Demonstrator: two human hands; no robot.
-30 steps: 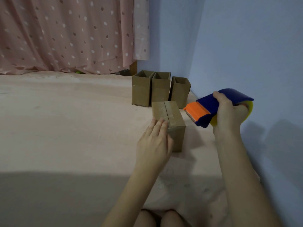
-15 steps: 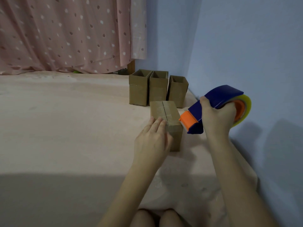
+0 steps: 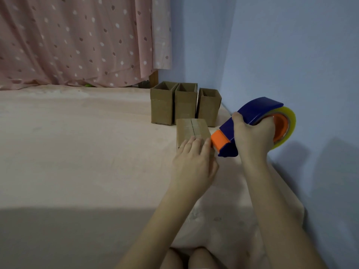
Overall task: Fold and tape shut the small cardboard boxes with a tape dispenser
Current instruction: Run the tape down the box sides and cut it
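Observation:
A small cardboard box (image 3: 191,128) lies on the pink surface with its flaps folded shut and a seam down the middle of its top. My left hand (image 3: 193,160) rests flat on the box's near end, fingers straight. My right hand (image 3: 252,136) grips a blue tape dispenser (image 3: 250,121) with an orange front and a yellow tape roll. The dispenser's orange nose sits at the box's near right edge, beside my left fingertips.
Three open-topped cardboard boxes (image 3: 184,105) stand in a row just behind the closed one. A blue wall (image 3: 291,65) runs close along the right. A pink dotted curtain (image 3: 77,41) hangs at the back. My knees (image 3: 190,257) show at the bottom.
My right hand has brought the dispenser down and to the left, from beside the box to its near right edge. My left hand has stayed on the box.

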